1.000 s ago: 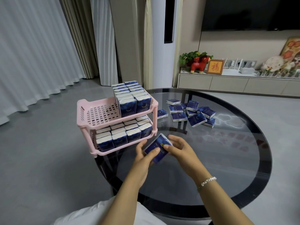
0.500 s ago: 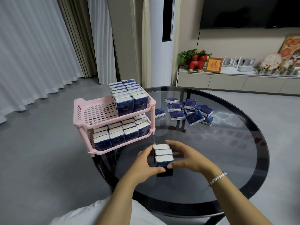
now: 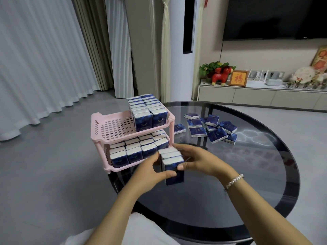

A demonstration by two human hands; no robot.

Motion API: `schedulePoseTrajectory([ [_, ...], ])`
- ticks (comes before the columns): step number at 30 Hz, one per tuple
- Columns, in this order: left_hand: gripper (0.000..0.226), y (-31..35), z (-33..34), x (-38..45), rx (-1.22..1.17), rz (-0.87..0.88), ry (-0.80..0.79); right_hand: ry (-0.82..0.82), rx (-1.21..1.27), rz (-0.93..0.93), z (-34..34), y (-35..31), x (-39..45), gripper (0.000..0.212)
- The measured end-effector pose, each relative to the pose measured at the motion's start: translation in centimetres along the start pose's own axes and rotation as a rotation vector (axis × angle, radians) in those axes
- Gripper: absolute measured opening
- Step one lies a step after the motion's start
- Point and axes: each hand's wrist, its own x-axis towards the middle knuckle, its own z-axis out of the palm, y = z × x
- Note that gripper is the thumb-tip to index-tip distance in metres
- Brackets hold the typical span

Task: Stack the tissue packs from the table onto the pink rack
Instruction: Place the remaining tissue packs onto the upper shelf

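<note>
Holding three upright tissue packs (image 3: 172, 162) between our left hand (image 3: 149, 171) and right hand (image 3: 198, 160), both grips curled round them, just in front of pink rack (image 3: 99, 129). Loose packs (image 3: 209, 128) on glass surface (image 3: 265, 174).

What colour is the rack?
Pink, with a perforated grid floor; the rack shows in the head view.

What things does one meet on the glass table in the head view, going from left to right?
Pink rack with tissue packs on both shelves → bundle of tissue packs held upright between the left hand and the right hand → loose pile of tissue packs lying on the table.
</note>
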Motion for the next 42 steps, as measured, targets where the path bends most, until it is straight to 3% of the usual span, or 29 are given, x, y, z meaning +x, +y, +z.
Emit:
schedulePoseTrajectory([
  [6,0.069,3.8,-7.2,-0.3,0.136,0.108,0.178,-0.048,0.034,-0.144,-1.5,-7.3,2.8,0.073],
  [11,0.052,6.2,-12.3,0.3,0.142,0.143,0.247,-0.048,-0.058,-0.226,-2.5,-12.0,6.7,0.076],
  [15,0.053,5.7,-15.6,2.5,0.157,0.079,0.302,-0.066,-0.173,-0.236,-2.4,-14.3,11.0,0.075],
  [19,0.072,4.3,-18.2,5.2,0.089,-0.010,0.322,-0.086,-0.076,-0.186,-1.8,-15.5,14.9,0.069],
  [23,0.056,3.0,-20.5,7.5,0.060,-0.048,0.296,-0.102,-0.067,-0.161,-1.6,-15.9,18.2,0.069],
  [33,0.104,-2.0,-20.3,12.3,0.143,-0.169,0.280,-0.044,-0.505,-0.109,-0.3,-13.9,24.2,0.068],
  [42,0.093,-2.9,-18.2,13.6,0.314,-0.115,0.249,0.006,-0.758,-0.133,0.2,-13.3,25.1,0.073],
])
